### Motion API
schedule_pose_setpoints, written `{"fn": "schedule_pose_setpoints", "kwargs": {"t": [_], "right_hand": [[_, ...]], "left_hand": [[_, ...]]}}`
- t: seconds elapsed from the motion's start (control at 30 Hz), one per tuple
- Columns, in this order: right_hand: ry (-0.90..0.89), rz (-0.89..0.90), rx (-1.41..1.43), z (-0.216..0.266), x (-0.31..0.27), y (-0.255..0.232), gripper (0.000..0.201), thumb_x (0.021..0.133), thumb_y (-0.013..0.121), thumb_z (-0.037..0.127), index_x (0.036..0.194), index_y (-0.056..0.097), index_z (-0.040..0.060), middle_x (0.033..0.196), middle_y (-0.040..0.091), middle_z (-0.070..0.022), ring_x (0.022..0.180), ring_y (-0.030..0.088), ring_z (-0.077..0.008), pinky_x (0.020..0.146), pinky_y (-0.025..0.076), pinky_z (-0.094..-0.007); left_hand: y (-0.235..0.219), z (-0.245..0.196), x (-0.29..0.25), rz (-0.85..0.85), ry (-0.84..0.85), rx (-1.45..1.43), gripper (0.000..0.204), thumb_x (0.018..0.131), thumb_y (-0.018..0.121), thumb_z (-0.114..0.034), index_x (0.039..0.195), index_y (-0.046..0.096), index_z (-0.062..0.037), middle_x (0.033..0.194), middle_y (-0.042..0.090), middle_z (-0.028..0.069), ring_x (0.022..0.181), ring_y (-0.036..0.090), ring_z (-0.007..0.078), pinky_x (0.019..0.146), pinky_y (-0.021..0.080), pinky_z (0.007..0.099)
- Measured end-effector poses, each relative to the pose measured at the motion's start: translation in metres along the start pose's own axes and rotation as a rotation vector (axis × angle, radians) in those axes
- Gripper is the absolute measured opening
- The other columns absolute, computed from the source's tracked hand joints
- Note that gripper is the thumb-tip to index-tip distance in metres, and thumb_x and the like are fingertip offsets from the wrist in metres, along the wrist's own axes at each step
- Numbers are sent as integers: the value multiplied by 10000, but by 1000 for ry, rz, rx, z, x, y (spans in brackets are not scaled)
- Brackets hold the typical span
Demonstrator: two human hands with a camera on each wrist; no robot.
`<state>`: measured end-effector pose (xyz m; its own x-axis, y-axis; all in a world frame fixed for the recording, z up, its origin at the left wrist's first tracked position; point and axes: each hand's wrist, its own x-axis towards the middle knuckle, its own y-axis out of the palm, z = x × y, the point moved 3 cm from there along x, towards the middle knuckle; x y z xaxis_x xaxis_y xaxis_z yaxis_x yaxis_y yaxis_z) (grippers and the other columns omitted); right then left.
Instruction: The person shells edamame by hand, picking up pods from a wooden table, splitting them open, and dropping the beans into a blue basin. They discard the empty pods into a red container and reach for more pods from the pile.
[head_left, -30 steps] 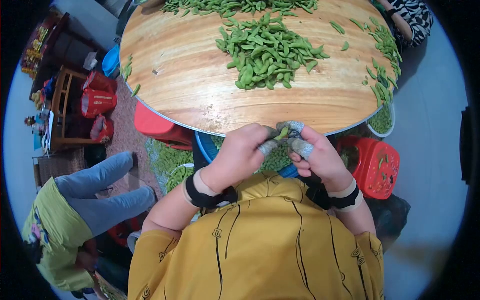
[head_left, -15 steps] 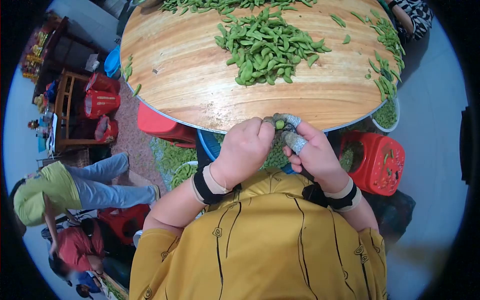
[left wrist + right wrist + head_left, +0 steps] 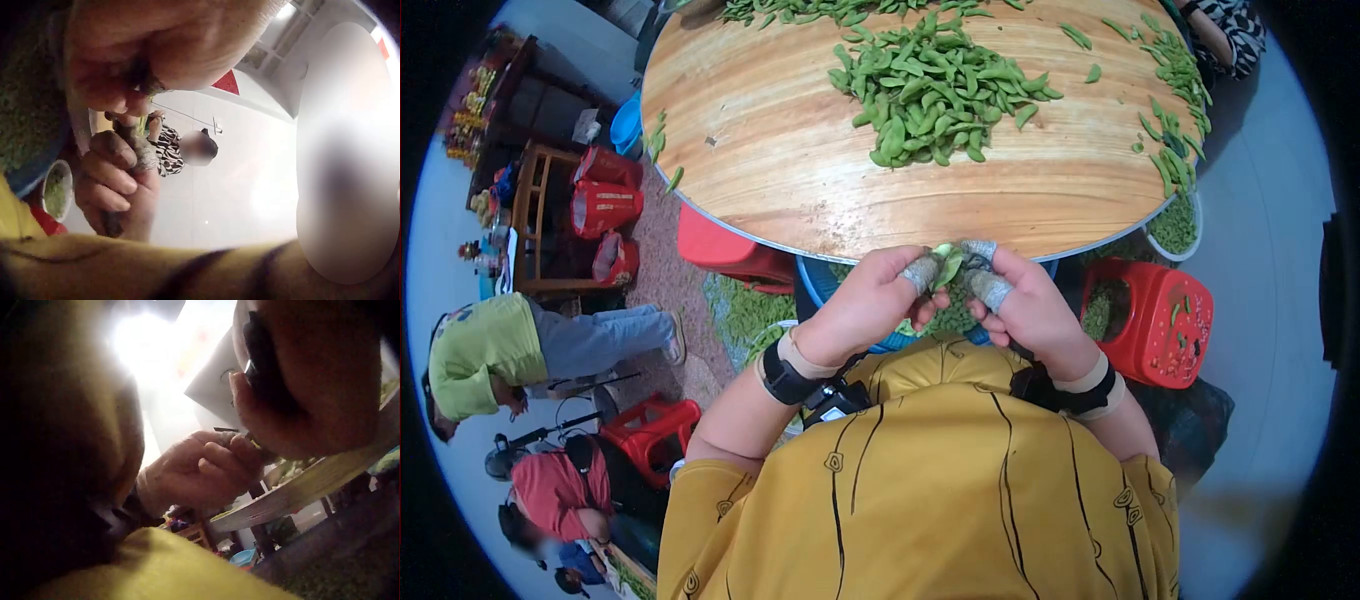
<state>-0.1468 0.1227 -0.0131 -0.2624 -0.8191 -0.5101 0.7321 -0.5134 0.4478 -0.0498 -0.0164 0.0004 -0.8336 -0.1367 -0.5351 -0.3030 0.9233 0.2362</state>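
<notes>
In front of the yellow shirt, at the table's near edge, both hands meet over one green soybean pod (image 3: pixel 947 266). My left hand (image 3: pixel 858 302) pinches it between thumb and fingers. My right hand (image 3: pixel 1042 308) grips its other side, with grey wrapping (image 3: pixel 988 288) around the thumb and a finger. In the left wrist view the right hand (image 3: pixel 115 178) shows curled fingers below the left hand (image 3: pixel 156 44). The right wrist view has a dark object (image 3: pixel 265 362) against the right palm; I cannot tell what it is. Below the hands is a blue basin (image 3: pixel 820 278) of green beans.
A heap of pods (image 3: pixel 940 95) lies on the round wooden table (image 3: pixel 760 190), with more along its edges. Red stools (image 3: pixel 1170 330) stand either side beneath it. A white bucket (image 3: pixel 1190 232) of beans is at the right. Other people (image 3: pixel 490 355) are at the left.
The left hand has turned, so its wrapped thumb shows again and more of the pod is visible between the hands. At the left, the person in green has moved farther back.
</notes>
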Motion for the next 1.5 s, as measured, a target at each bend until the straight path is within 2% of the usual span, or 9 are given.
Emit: {"fn": "schedule_pose_setpoints", "kwargs": {"t": [0.07, 0.2, 0.43, 0.57, 0.87, 1.1, 1.23, 1.3, 1.5], "right_hand": [[-674, -274, -660, 5, 3, -1, 301, 845, 552, 63, 1146, 550, 50, 730, 559, -63, 623, 559, -183, 574, 474, -308], [-711, -271, -1034, 26, -7, 9, 300, 702, 656, 63, 981, 552, 30, 804, 576, -147, 746, 586, -356, 669, 486, -411], [-699, -263, -1362, 18, -3, 14, 330, 675, 687, 96, 961, 540, 23, 864, 593, -164, 807, 601, -360, 675, 492, -435], [-642, -226, -1454, 7, -11, 16, 320, 650, 709, 115, 897, 523, 36, 837, 581, -160, 778, 600, -353, 654, 503, -427], [-688, -182, -1370, -1, -4, 17, 310, 647, 696, 63, 894, 514, 24, 809, 559, -158, 765, 587, -357, 635, 491, -429], [-681, -256, -1322, 1, -7, 19, 290, 668, 690, 89, 898, 524, 27, 828, 565, -160, 777, 587, -364, 651, 493, -444], [-613, -56, -1371, 14, -7, 20, 212, 728, 671, 164, 860, 569, 33, 793, 595, -178, 758, 595, -379, 656, 488, -446], [-619, 11, -1324, 35, -3, 26, 200, 754, 661, 190, 845, 581, 31, 771, 604, -189, 739, 597, -385, 652, 487, -447], [-727, -475, -1429, 116, 63, 22, 228, 781, 659, 213, 830, 596, 0, 717, 608, -232, 684, 601, -410, 624, 486, -463]], "left_hand": [[0, 2, -1, 16, 52, 131, 150, 929, 421, -39, 919, 565, -1, 759, 575, 3, 655, 530, 64, 594, 462, 233], [10, -3, -8, 42, 223, 416, 116, 867, 453, 16, 918, 556, 10, 743, 584, 50, 665, 561, 126, 613, 471, 264], [2, 10, -15, -51, 554, 847, 137, 839, 477, 0, 946, 561, 14, 732, 562, 135, 668, 576, 184, 610, 461, 324], [-12, 9, -28, -130, 173, 699, 141, 882, 458, -32, 966, 559, 22, 749, 575, 111, 649, 563, 157, 595, 463, 309], [1, 16, -15, -1, 457, 862, 117, 740, 500, 60, 848, 526, 23, 726, 592, 182, 692, 622, 306, 619, 480, 363], [-2, 20, -14, 55, 391, 790, 135, 735, 567, 17, 866, 533, 16, 748, 599, 211, 725, 617, 368, 630, 479, 407], [-52, 41, -42, -40, 336, 1261, 187, 693, 531, -9, 870, 579, 25, 794, 606, 250, 765, 599, 422, 680, 484, 483], [-77, 56, -59, -101, 23, 1499, 194, 723, 540, -35, 896, 603, 26, 789, 607, 217, 803, 611, 365, 693, 498, 436], [-74, 40, -66, -95, 166, 1385, 289, 767, 619, -115, 1033, 585, -8, 877, 582, 191, 817, 592, 373, 701, 497, 433]]}}
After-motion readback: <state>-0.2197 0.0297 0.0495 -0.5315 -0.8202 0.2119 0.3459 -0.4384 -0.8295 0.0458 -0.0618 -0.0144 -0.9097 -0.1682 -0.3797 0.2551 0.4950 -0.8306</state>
